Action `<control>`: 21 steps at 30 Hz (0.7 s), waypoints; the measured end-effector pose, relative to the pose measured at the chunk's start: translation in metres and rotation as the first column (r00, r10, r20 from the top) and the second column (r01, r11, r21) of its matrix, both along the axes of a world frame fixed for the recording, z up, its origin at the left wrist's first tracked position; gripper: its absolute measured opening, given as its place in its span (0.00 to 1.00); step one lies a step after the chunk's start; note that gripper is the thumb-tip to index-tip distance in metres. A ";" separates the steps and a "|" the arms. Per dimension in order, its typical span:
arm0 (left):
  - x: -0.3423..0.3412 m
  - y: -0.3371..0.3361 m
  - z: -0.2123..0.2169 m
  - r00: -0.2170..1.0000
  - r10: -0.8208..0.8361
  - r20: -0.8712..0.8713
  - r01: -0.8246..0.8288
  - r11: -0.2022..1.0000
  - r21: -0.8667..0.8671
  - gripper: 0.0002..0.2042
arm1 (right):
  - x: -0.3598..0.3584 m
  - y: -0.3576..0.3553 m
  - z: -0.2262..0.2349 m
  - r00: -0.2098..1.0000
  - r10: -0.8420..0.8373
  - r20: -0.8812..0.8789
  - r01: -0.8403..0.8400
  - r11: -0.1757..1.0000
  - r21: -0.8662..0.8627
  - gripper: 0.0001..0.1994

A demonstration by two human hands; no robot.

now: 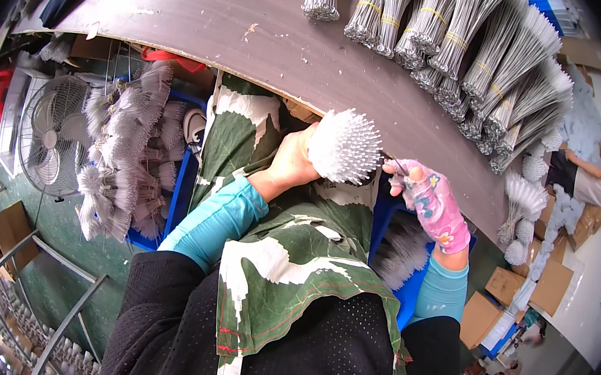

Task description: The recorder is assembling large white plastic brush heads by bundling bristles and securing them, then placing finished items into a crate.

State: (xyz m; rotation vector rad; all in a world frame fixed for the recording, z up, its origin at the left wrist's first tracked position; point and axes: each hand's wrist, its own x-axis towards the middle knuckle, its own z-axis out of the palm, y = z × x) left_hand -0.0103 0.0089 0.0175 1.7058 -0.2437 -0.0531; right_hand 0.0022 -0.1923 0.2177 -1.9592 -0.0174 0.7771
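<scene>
My left hand [293, 156] is wrapped round a bundle of thin wire brushes [346, 147], whose white bristly ends face up and to the right. To the right of the bundle is my right hand [417, 189], in a pink flowered glove with bare fingertips. Its thumb and fingers are pinched together. A thin dark strand shows at those fingertips, too small to name. My hands are apart, held above my lap and a camouflage apron [293, 260], close to the table's near edge.
On the grey table [273, 31], several tied wire bundles [435, 26] lie at the far right. A standing fan [53, 136] and hanging white brush bundles [121, 147] are at left. A blue bin [413, 291] stands by my right arm. Another person [594, 182] is at far right, near cardboard boxes [504, 286].
</scene>
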 end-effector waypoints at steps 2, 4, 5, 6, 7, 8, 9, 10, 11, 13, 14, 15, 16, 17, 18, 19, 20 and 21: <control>0.000 0.001 0.003 1.000 0.007 0.013 -0.007 1.000 -0.009 0.26 | 0.003 0.004 0.002 0.999 0.005 0.045 -0.006 1.000 0.006 0.23; 0.000 0.004 0.007 0.999 -0.039 -0.002 0.038 0.996 -0.076 0.26 | 0.006 0.007 0.005 0.998 -0.012 0.057 0.013 0.999 -0.032 0.24; 0.001 0.004 0.010 0.999 -0.039 0.000 0.038 0.996 -0.078 0.26 | 0.007 0.005 0.003 0.997 -0.012 0.074 0.014 0.999 -0.029 0.25; 0.001 0.004 0.014 0.999 -0.047 0.000 0.047 0.993 -0.111 0.26 | 0.008 0.004 0.002 0.997 -0.011 0.075 0.014 0.999 -0.030 0.25; 0.001 0.004 0.017 0.998 -0.055 0.000 0.055 0.988 -0.144 0.26 | 0.009 0.002 0.002 0.999 -0.025 0.047 0.027 0.999 -0.043 0.25; 0.002 0.006 0.021 0.998 -0.056 0.001 0.056 0.988 -0.145 0.26 | 0.010 0.001 0.001 0.999 -0.040 0.019 0.041 0.998 -0.057 0.25; 0.003 0.007 0.025 0.994 -0.111 -0.007 0.109 0.986 -0.124 0.27 | 0.012 0.001 -0.001 0.999 -0.041 0.020 0.042 0.997 -0.057 0.25; 0.004 0.008 0.027 0.986 -0.165 -0.017 0.162 0.981 -0.103 0.27 | 0.015 0.001 -0.004 1.000 -0.030 -0.002 0.030 0.998 -0.060 0.25; 0.004 0.008 0.025 0.987 -0.162 -0.017 0.160 0.982 -0.102 0.27 | 0.018 0.001 -0.005 1.000 -0.015 -0.025 0.014 0.998 -0.062 0.25; 0.004 0.007 0.020 0.989 -0.144 0.023 0.146 0.981 -0.130 0.28 | 0.023 0.001 -0.005 0.998 -0.018 -0.055 0.014 0.997 -0.077 0.25; 0.004 0.006 0.018 0.989 -0.143 0.024 0.145 0.981 -0.129 0.28 | 0.025 0.001 -0.005 0.996 -0.026 -0.085 0.018 0.995 -0.094 0.25; 0.005 0.006 0.016 0.988 -0.151 0.033 0.153 0.987 -0.048 0.29 | 0.028 0.001 -0.005 0.996 -0.025 -0.084 0.017 0.995 -0.093 0.25; 0.005 0.006 0.015 0.986 -0.160 0.042 0.158 0.987 0.033 0.30 | 0.032 0.002 -0.006 0.997 -0.014 -0.075 0.009 0.998 -0.069 0.23; 0.006 0.006 0.013 0.986 -0.159 0.042 0.158 0.987 0.034 0.30 | 0.034 0.001 -0.006 0.998 -0.005 -0.066 0.002 0.999 -0.046 0.22; 0.006 0.007 0.012 0.986 -0.160 0.042 0.159 0.987 0.022 0.30 | 0.036 0.000 -0.010 0.998 -0.004 -0.065 0.001 0.999 -0.046 0.22; 0.006 0.007 0.011 0.986 -0.160 0.043 0.160 0.987 0.010 0.31 | 0.037 -0.003 -0.016 0.996 -0.047 -0.075 0.054 0.995 0.084 0.18; 0.006 0.007 0.011 0.986 -0.159 0.043 0.158 0.987 0.011 0.31 | 0.039 -0.001 -0.018 0.992 -0.088 -0.093 0.106 0.971 0.213 0.14; 0.007 0.007 0.012 0.986 -0.157 0.057 0.158 0.987 -0.009 0.31 | 0.042 0.003 -0.016 0.992 -0.086 -0.093 0.104 0.971 0.214 0.14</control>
